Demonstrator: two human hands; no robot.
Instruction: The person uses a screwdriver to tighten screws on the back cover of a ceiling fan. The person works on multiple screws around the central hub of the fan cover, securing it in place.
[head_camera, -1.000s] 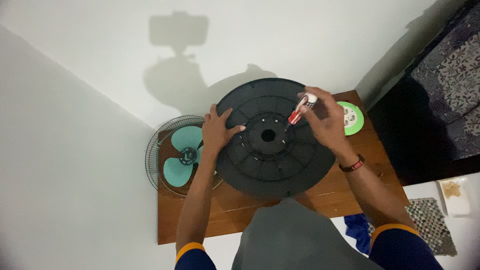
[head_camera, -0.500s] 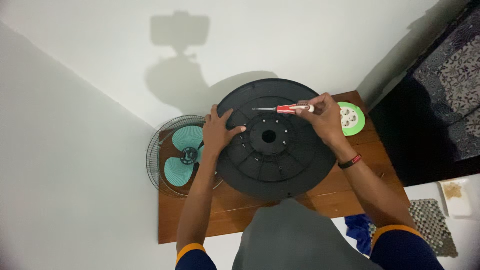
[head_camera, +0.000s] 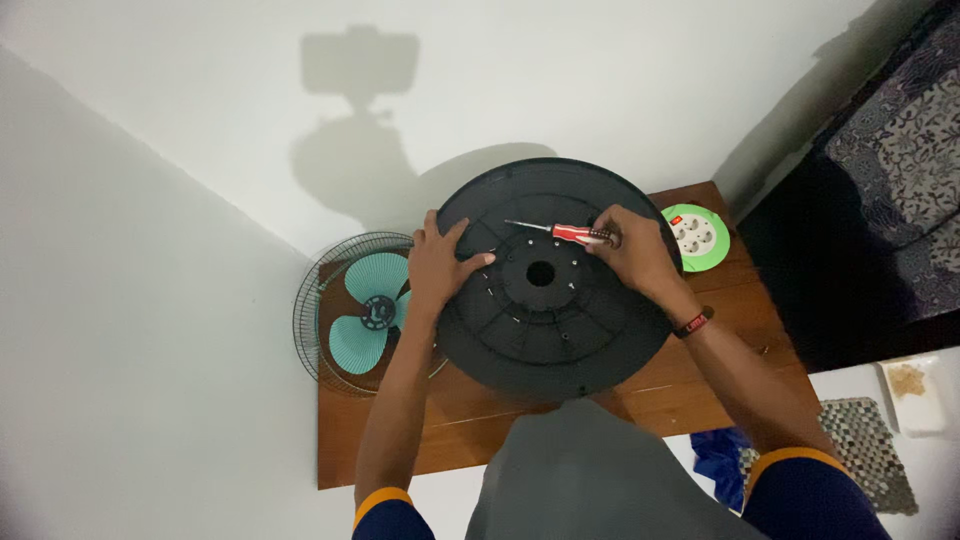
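Left hand (head_camera: 437, 268) flat on black disc (head_camera: 555, 330); right hand (head_camera: 630, 255) grips red-handled screwdriver (head_camera: 560, 231).

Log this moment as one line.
left hand: flat on black disc | right hand: holds screwdriver, lying over disc | fan: left on table

The disc (head_camera: 556, 310) is black, the screwdriver (head_camera: 570, 233) red-handled with a grey shaft, the fan blades (head_camera: 367, 310) teal inside a dark wire cage. At 2 o'clock the socket reel (head_camera: 700, 236) is green and white; the worktop (head_camera: 460, 420) is brown wood.
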